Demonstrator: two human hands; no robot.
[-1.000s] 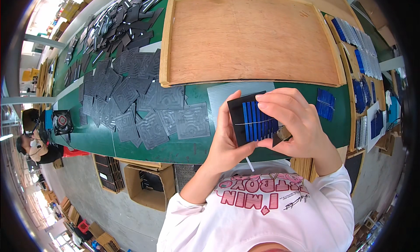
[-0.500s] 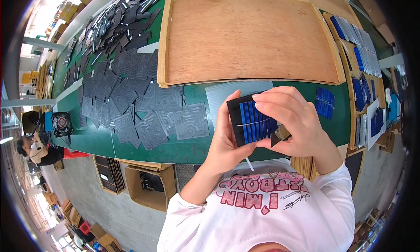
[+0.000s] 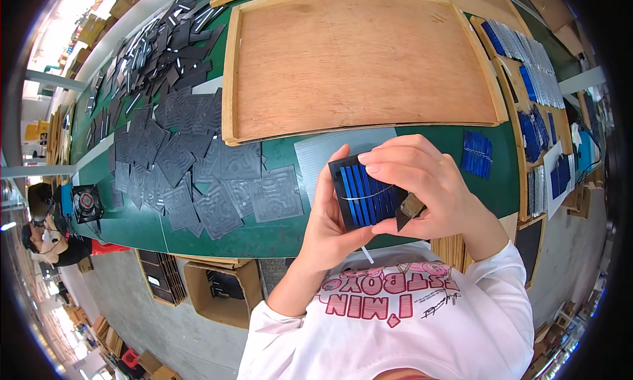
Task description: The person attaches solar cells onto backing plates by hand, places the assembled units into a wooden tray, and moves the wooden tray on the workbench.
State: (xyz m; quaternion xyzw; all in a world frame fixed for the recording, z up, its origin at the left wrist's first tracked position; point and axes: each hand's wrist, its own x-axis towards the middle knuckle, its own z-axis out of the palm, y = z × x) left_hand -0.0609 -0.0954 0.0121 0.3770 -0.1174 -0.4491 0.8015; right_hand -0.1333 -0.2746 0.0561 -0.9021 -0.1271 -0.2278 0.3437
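Note:
Between my hands, just past the table's near edge, is a small black panel (image 3: 335, 175) with a row of glossy blue strips (image 3: 359, 196) and a thin pale wire running across them. My left hand (image 3: 323, 231) grips the panel's left side, thumb at the lower edge. Fingers of my right hand (image 3: 435, 192) rest on its top edge, with the thumb at the bottom. Near the right palm sits a small dark piece with a brownish face (image 3: 410, 208), partly covered. A thin white stick (image 3: 367, 254) pokes out below the panel.
Left on the green table (image 3: 277, 245) lie embossed dark plates (image 3: 277, 193) and a heap of black pieces (image 3: 165, 47). A wooden tray (image 3: 362, 57) stands at the back, a grey ribbed sheet (image 3: 310, 156) before it. Blue strips (image 3: 477, 154) lie right; a cardboard box (image 3: 204, 299) sits below.
The view has shifted slightly, so the table things sit a little further left. Both hands keep hold of the panel, which has tilted slightly.

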